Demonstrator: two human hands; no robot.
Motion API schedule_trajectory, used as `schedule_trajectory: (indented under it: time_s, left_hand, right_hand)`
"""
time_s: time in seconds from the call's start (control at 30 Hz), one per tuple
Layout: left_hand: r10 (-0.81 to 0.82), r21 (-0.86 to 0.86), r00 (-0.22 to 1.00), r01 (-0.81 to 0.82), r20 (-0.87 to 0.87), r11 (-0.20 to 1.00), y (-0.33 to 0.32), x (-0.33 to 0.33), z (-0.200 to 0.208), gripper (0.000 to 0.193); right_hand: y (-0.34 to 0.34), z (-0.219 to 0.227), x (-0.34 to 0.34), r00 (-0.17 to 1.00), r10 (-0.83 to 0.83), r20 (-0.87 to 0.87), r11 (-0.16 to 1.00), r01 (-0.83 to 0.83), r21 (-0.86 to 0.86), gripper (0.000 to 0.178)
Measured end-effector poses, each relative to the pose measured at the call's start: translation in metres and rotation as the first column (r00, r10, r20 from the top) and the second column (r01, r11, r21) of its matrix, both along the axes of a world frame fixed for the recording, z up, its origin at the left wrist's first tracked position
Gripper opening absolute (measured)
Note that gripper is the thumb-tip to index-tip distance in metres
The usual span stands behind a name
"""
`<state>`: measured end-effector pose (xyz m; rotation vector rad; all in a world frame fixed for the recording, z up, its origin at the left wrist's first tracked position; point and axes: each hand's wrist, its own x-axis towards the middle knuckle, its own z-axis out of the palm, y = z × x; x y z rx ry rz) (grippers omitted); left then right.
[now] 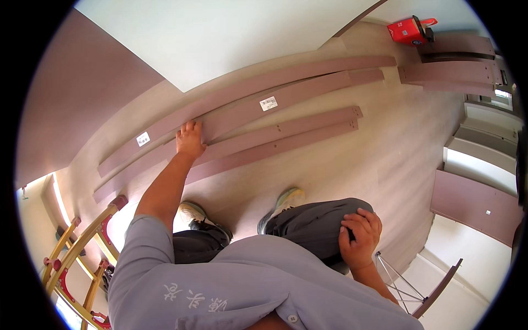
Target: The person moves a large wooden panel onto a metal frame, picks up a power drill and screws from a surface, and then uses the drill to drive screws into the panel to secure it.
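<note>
Long brownish-pink panel strips lie side by side on the floor in front of me. My left hand (191, 141) reaches down to them, its fingers bent over the edge of a middle board (236, 116) that bears a white label. Beyond it lies a far board (308, 70), also labelled. Nearer to my feet are two narrower boards (308, 124) with small holes. The underside of my left fingers is hidden. My right hand (360, 236) rests on my bent right knee (352, 212), fingers loosely curved and apart, with nothing in it.
A large white panel (209, 38) and a brown panel (88, 93) stand beyond the boards. Yellow ladder-like frames (77, 258) are at my left. A red bag (408, 31) sits far right, near stacked brown boards (451, 72). A folding rack (421, 297) stands at lower right.
</note>
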<state>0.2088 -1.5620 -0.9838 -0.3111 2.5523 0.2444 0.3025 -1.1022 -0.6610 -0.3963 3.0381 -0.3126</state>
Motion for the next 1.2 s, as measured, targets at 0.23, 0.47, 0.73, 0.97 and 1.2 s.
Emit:
schedule_trajectory:
  time_s: [0.23,0.47,0.73,0.97,1.2]
  left_hand:
    - [0.043,0.235,0.986,-0.004,-0.160,0.972,-0.009,0.026,-0.026,0.091]
    - [0.083,0.482,0.967,0.045,-0.241,0.875,0.004,0.073,-0.056,0.095]
    - [-0.025,0.447,0.962,0.150,-0.273,0.882,-0.009,0.091,-0.066,0.094]
    - [-0.100,0.522,0.976,0.188,-0.191,0.832,-0.009,0.077,-0.048,0.079]
    - [0.145,0.133,0.949,-0.112,-0.280,0.985,-0.047,0.004,-0.022,0.073]
  right_hand:
    - [0.000,0.000,0.001,1.000,-0.007,0.000,1.000,0.007,-0.007,0.013]
    - [-0.007,-0.003,-0.002,1.000,0.021,0.001,1.000,-0.021,-0.003,0.012]
    - [0.005,-0.011,0.003,0.994,0.104,-0.023,0.994,-0.105,-0.018,0.017]
    - [0.011,-0.015,-0.010,0.967,0.251,-0.031,0.967,-0.249,0.049,0.014]
    - [0.018,-0.018,-0.007,0.961,0.273,-0.046,0.962,-0.271,0.044,0.016]
